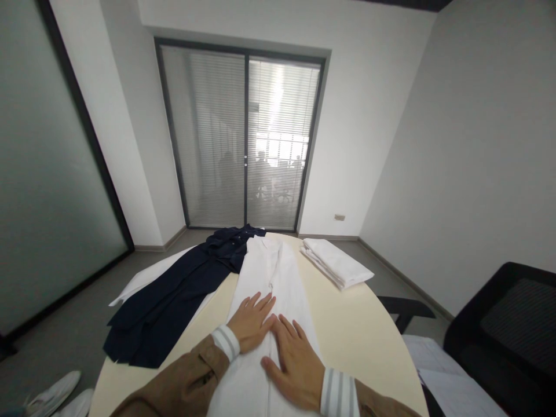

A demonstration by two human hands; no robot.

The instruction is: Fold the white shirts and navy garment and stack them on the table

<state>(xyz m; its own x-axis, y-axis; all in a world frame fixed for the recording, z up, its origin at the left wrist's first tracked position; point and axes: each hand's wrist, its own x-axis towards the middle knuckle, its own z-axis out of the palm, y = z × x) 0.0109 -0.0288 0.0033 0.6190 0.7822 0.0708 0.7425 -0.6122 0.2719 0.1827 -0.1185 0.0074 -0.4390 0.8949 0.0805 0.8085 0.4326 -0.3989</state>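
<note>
A long white garment [263,263] with a collar at its far end lies lengthwise down the middle of the round table [351,324]. My left hand [251,324] rests on it with fingers stretched out toward the far end. Just right of it and closer to me, my right hand [297,365] lies flat on the same cloth, thumb spread apart. The two hands meet or overlap slightly near the garment's centre line. Part of the cloth is hidden beneath my hands and sleeves.
To the left, a dark navy garment [174,295] drapes over white cloth [152,271], reaching the table's edge. A folded white cloth [336,262] sits at the far right. A black chair [504,336] holding papers [452,376] stands right; white shoes [56,394] show on the floor.
</note>
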